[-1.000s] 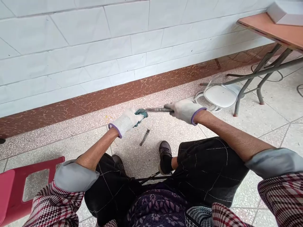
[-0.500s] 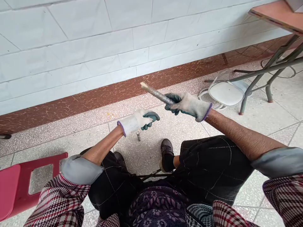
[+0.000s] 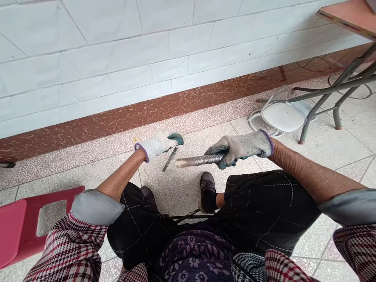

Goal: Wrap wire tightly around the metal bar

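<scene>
Both my hands wear white knit gloves with dark green palms. My right hand [image 3: 239, 148] is closed round a rod wrapped in silvery wire [image 3: 199, 160], which lies level and points left, its pale bare tip toward my left hand. My left hand [image 3: 160, 143] pinches the top of a short, thin coiled metal piece [image 3: 169, 159] that hangs slanting down over the floor. A gap separates the rod's tip from the coiled piece. I sit with my knees apart, one dark shoe [image 3: 206, 188] below the rod.
A red plastic stool [image 3: 17, 231] stands at the lower left. A white round object on a wire frame [image 3: 282, 116] lies on the floor at right, under a folding table's metal legs [image 3: 331, 94]. A white tiled wall with a brown skirting runs along the back.
My right hand swung the rod down from pointing up-left to level, palm turned under. My left hand moved up and left, with the thin coiled piece now dangling from it.
</scene>
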The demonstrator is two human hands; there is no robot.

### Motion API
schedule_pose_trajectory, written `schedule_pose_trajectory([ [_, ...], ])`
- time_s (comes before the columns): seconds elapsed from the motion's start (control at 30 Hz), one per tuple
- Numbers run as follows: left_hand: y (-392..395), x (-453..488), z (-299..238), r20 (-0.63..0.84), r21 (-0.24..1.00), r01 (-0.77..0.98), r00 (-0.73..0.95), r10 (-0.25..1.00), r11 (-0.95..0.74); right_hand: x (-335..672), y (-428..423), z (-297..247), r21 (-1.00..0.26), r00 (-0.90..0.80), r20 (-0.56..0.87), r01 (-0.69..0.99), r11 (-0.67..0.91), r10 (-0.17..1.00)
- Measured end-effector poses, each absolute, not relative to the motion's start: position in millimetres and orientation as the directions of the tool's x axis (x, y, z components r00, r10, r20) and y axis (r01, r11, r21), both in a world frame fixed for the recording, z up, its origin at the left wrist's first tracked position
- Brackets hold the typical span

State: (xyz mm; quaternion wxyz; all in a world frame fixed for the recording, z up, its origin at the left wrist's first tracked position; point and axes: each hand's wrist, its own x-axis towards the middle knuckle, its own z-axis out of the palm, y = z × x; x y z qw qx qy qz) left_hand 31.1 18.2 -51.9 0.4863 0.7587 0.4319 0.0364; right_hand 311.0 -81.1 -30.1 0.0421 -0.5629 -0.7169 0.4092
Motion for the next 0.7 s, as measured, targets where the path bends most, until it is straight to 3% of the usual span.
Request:
schedule_pose_trajectory([
  [0.13, 5, 48, -60, -0.372, 0.789, 0.598, 0.648, 0.665, -0.141, 294, -77, -10, -0.824, -0.431, -0.338, 0.566, -0.041, 0.837],
  [0.2, -2, 56, -65, -0.367, 0.804, 0.572, 0.692, 0.621, -0.163, 290, -70, -6, -0.873, -0.354, -0.303, 0.475, -0.109, 0.885],
  [0.27, -9, 61, -68, -0.357, 0.807, 0.55, 0.745, 0.563, -0.216, 291, -62, -13, -0.833, -0.229, -0.291, 0.538, -0.129, 0.929],
  [0.33, -14, 63, -69, -0.371, 0.771, 0.577, 0.751, 0.546, -0.27, 298, -52, -29, -0.675, -0.125, -0.263, 0.732, -0.09, 0.957],
  [0.4, -14, 60, -67, -0.418, 0.699, 0.654, 0.701, 0.578, -0.288, 307, -45, -47, -0.369, -0.103, -0.222, 0.929, 0.014, 0.97],
  [0.47, -9, 53, -63, -0.436, 0.641, 0.716, 0.638, 0.635, -0.278, 315, -43, -59, -0.13, -0.118, -0.282, 0.988, 0.084, 0.952],
  [0.53, -1, 45, -58, -0.422, 0.654, 0.718, 0.608, 0.672, -0.239, 318, -47, -61, -0.048, -0.142, -0.401, 0.99, 0.135, 0.905],
  [0.6, 7, 36, -52, -0.392, 0.7, 0.684, 0.61, 0.689, -0.206, 318, -57, -56, -0.126, -0.206, -0.52, 0.978, 0.164, 0.829],
  [0.7, 13, 28, -47, -0.371, 0.746, 0.64, 0.63, 0.682, -0.185, 315, -72, -42, -0.52, -0.404, -0.552, 0.851, 0.078, 0.729],
])
